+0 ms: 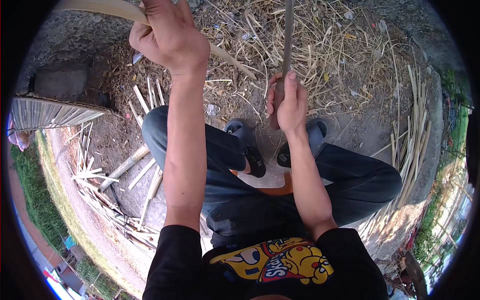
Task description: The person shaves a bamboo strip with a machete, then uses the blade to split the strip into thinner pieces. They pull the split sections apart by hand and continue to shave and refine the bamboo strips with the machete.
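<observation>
My left hand, raised at the upper left, is closed round a pale bamboo strip. The strip curves off past the top left, and its thin end slants down to the right below my fist. In my right hand, above the gap between my feet, is a long knife. Its narrow dark blade points away from me and runs out of the top of the view. The fingers wrap its handle end, with the thumb lying along it. Blade and strip are apart.
Curly bamboo shavings cover the ground ahead. Split bamboo strips lie in a bundle at the right. Cut bamboo pieces are scattered at the left, near a slatted bamboo panel. An orange seat shows between my legs.
</observation>
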`<control>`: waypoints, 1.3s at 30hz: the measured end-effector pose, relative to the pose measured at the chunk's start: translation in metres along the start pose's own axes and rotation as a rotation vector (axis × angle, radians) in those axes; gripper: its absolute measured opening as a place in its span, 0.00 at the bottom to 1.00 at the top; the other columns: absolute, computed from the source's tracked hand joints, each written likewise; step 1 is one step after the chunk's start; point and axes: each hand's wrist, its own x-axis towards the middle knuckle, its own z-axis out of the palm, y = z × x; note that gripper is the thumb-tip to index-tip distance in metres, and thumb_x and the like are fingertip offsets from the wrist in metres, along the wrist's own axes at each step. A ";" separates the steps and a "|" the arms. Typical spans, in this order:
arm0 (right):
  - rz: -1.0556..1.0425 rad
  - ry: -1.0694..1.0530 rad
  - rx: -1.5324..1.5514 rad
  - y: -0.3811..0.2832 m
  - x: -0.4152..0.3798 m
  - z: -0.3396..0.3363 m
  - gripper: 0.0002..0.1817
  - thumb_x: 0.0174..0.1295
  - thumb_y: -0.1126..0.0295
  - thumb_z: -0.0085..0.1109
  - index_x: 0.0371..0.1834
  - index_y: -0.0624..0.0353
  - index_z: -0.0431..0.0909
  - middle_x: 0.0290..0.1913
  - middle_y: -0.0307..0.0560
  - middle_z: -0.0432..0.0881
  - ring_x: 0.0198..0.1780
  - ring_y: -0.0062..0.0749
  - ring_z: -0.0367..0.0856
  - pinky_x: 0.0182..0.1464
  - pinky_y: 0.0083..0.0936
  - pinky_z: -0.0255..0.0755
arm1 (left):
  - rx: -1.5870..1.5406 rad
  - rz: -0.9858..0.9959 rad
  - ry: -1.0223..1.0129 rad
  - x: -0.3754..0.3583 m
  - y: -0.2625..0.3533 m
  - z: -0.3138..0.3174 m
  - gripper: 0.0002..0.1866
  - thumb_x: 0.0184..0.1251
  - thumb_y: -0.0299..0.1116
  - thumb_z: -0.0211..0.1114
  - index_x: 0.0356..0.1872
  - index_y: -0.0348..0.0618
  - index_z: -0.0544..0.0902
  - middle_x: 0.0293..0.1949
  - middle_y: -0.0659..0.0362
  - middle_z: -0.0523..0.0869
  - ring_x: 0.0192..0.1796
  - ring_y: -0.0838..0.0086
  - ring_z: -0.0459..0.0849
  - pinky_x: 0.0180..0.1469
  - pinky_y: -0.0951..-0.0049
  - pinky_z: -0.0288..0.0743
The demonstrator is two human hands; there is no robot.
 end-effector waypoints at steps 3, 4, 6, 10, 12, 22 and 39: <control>-0.247 -0.032 0.172 -0.038 0.016 0.023 0.33 0.78 0.40 0.37 0.39 0.63 0.74 0.18 0.38 0.71 0.16 0.20 0.69 0.20 0.19 0.62 | -0.009 -0.014 -0.028 0.003 -0.004 0.003 0.27 0.79 0.47 0.58 0.18 0.51 0.60 0.13 0.66 0.56 0.13 0.81 0.52 0.17 0.74 0.48; -0.377 -0.016 0.271 -0.041 0.022 0.028 0.33 0.78 0.39 0.36 0.40 0.63 0.73 0.18 0.38 0.70 0.17 0.20 0.69 0.21 0.19 0.63 | -0.010 -0.015 -0.026 0.004 -0.003 0.003 0.27 0.79 0.47 0.58 0.18 0.51 0.60 0.13 0.66 0.56 0.13 0.81 0.52 0.17 0.74 0.48; -0.391 0.035 0.308 0.004 0.028 0.020 0.33 0.78 0.39 0.35 0.40 0.63 0.74 0.18 0.39 0.70 0.18 0.21 0.69 0.22 0.19 0.63 | -0.005 -0.045 -0.023 0.007 0.000 0.003 0.27 0.79 0.47 0.57 0.18 0.51 0.59 0.13 0.66 0.55 0.13 0.80 0.51 0.18 0.74 0.48; 0.279 0.083 -0.399 0.248 0.025 -0.045 0.36 0.76 0.38 0.37 0.29 0.62 0.77 0.22 0.45 0.77 0.22 0.28 0.76 0.27 0.29 0.71 | -0.161 -0.024 -0.057 0.011 -0.010 -0.017 0.23 0.80 0.42 0.58 0.21 0.47 0.66 0.14 0.67 0.58 0.15 0.84 0.51 0.19 0.75 0.49; -0.251 0.295 -1.022 0.371 0.016 -0.091 0.36 0.75 0.35 0.38 0.20 0.54 0.69 0.17 0.41 0.69 0.15 0.26 0.67 0.19 0.26 0.63 | -0.136 -0.046 -0.087 0.008 -0.008 -0.018 0.23 0.80 0.42 0.58 0.21 0.48 0.66 0.14 0.67 0.58 0.16 0.84 0.51 0.19 0.75 0.49; 0.052 -0.127 0.224 0.036 0.067 -0.010 0.36 0.75 0.32 0.33 0.37 0.58 0.69 0.21 0.40 0.70 0.16 0.24 0.66 0.23 0.24 0.64 | -0.050 -0.108 -0.100 0.000 0.027 -0.026 0.25 0.81 0.42 0.54 0.18 0.49 0.61 0.13 0.66 0.56 0.13 0.82 0.52 0.17 0.77 0.50; -0.134 0.104 0.279 0.111 -0.005 -0.002 0.35 0.76 0.35 0.34 0.34 0.60 0.69 0.19 0.40 0.69 0.17 0.25 0.70 0.21 0.23 0.64 | 0.108 -0.105 0.088 -0.025 0.061 -0.065 0.27 0.79 0.49 0.55 0.18 0.55 0.57 0.13 0.66 0.54 0.13 0.80 0.54 0.18 0.76 0.47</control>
